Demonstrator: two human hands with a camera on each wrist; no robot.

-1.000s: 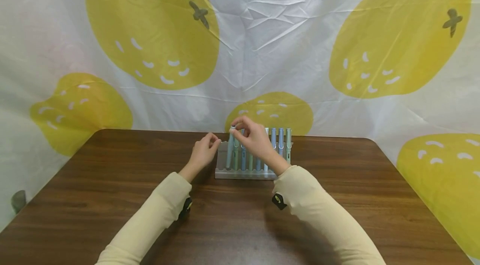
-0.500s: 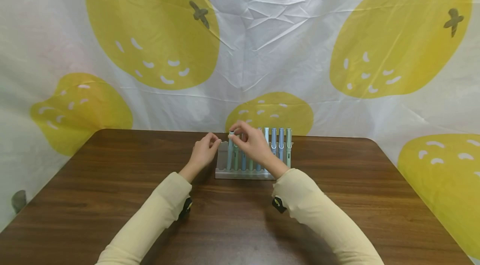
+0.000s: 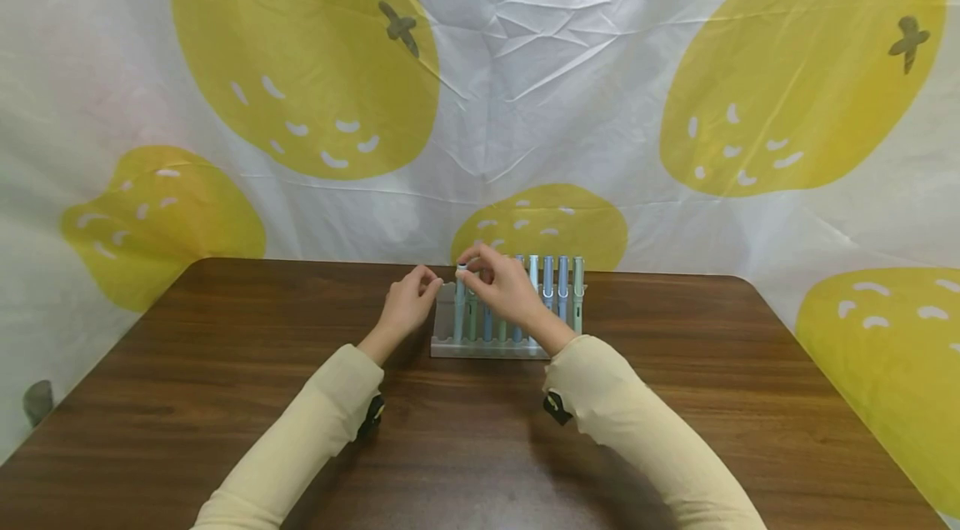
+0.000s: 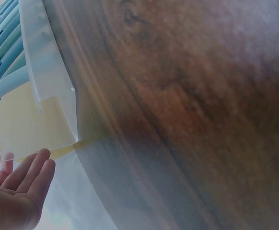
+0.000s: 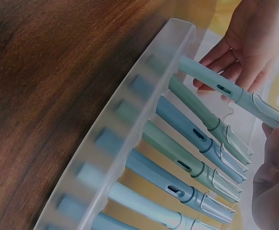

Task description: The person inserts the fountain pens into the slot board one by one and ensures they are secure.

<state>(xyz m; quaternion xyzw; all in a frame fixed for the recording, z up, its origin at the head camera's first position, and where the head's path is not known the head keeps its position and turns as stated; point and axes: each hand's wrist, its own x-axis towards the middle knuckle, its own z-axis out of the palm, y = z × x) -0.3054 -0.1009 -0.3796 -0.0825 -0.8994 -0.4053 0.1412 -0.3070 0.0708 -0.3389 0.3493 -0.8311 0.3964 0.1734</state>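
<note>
A clear acrylic pen rack [image 3: 491, 351] stands on the table with a row of capped pens leaning in it, blue, green and pale. My right hand [image 3: 504, 287] pinches the cap of the leftmost pale blue-green pen [image 5: 216, 84] between thumb and fingertips. That pen's lower end sits in the rack's front ledge [image 5: 170, 45]. My left hand [image 3: 407, 302] is at the rack's left edge, thumb in front and a finger seemingly behind the clear panel, the other fingers extended [image 4: 31, 172]. Part of the row is hidden behind my right hand in the head view.
The brown wood-grain table [image 3: 465, 447] spreads around the rack. Behind it hangs a white cloth [image 3: 525, 97] printed with yellow lemons. A small dark grey object [image 3: 37, 402] shows beyond the table's left edge.
My right hand has moved slightly down and left, lowering the pale pen and setting it more upright in the leftmost part of the rack. The left hand has stayed put.
</note>
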